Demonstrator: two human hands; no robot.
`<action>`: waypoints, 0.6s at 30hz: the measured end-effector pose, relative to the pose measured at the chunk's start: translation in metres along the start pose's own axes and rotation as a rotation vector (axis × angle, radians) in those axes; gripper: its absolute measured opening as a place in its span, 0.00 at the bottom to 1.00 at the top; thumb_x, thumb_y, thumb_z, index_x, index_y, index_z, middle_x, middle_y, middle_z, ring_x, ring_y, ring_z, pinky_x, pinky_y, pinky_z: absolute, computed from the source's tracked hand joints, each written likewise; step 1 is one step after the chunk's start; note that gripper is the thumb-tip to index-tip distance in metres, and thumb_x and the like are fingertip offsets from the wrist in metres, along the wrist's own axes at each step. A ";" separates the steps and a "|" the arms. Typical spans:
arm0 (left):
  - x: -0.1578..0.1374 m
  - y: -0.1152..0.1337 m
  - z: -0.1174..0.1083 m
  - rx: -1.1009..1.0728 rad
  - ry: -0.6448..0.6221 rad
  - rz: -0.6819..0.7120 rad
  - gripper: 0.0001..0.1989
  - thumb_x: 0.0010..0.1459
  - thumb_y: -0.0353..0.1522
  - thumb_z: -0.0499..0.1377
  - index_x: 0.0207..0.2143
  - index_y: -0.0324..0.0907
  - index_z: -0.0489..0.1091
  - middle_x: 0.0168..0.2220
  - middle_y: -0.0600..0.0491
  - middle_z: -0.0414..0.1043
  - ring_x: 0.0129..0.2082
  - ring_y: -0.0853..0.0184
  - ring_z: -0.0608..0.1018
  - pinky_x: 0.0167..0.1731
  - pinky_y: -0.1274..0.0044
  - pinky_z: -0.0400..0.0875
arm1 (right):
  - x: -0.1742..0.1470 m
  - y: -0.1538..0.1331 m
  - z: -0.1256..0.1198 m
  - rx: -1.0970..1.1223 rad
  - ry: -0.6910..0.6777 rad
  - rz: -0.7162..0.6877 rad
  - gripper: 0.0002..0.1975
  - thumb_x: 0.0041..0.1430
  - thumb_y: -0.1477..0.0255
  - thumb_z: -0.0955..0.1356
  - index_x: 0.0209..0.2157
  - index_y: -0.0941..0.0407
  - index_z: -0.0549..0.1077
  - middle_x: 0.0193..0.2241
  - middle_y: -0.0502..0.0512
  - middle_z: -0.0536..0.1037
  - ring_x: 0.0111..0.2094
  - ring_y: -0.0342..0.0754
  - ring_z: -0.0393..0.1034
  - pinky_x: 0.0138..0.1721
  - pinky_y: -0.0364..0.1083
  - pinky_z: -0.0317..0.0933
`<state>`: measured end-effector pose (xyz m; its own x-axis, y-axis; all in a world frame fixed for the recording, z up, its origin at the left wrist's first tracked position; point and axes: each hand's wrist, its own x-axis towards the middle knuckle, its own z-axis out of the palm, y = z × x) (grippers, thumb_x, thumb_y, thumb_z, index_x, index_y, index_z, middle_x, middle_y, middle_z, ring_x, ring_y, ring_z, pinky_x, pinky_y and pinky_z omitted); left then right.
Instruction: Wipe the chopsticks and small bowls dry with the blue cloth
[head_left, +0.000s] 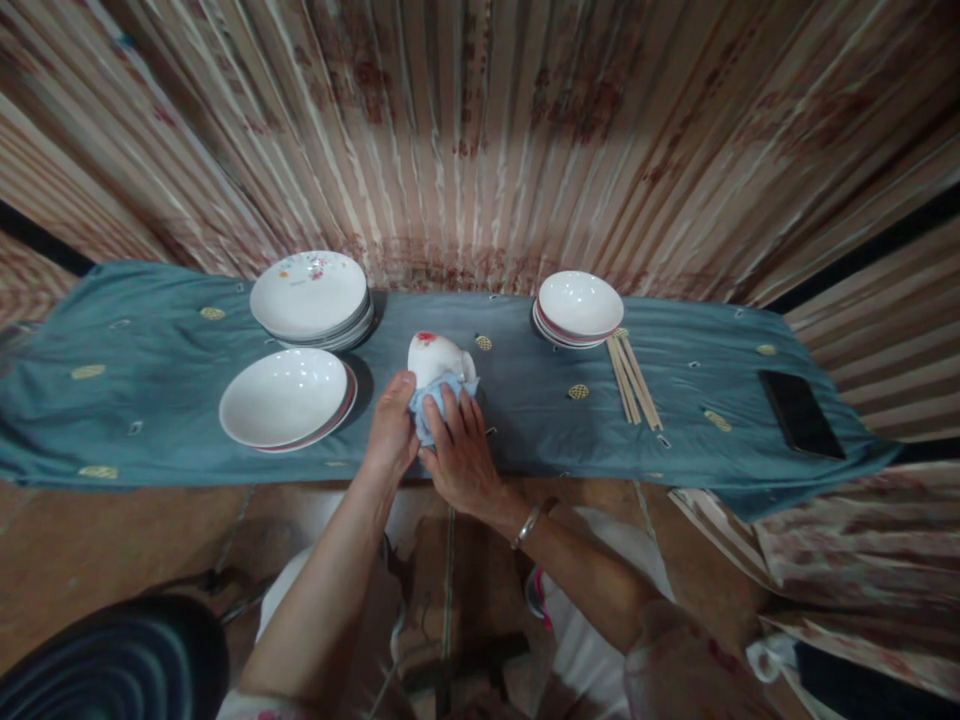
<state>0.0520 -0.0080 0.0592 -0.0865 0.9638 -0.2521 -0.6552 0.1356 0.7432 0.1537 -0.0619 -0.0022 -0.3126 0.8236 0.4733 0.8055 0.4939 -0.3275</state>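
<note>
A white bowl [433,356] with a red flower on its side is tipped over between my hands, its foot ring towards the right. My left hand [393,425] grips the bowl's rim on the left. Under the fingers of my right hand [465,452] a light blue cloth [426,408] is bunched and pressed against the bowl's outside. The fingers of that hand are curled over the cloth. Both hands are above the near middle of the cloth-covered table; the bowl's inside is hidden.
On the teal tablecloth [517,420], a stack of flowered plates [307,290] stands back left, with deeper dishes [285,400] in front. Stacked bowls [581,303], chopsticks [634,380] and a black phone [801,413] lie to the right. A curtain [450,150] hangs behind; a dark stool [112,665] is lower left.
</note>
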 end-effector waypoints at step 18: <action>-0.004 -0.006 -0.001 0.158 -0.157 0.013 0.14 0.46 0.38 0.72 0.30 0.40 0.74 0.25 0.58 0.74 0.24 0.74 0.72 0.29 0.81 0.67 | 0.032 0.018 -0.036 0.057 0.049 0.051 0.26 0.71 0.69 0.55 0.67 0.56 0.59 0.69 0.59 0.58 0.71 0.53 0.46 0.71 0.59 0.36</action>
<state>0.0552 -0.0128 0.0554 0.0322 0.9879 -0.1514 -0.5276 0.1455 0.8369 0.1763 -0.0363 0.0361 -0.2455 0.8343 0.4936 0.7896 0.4675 -0.3974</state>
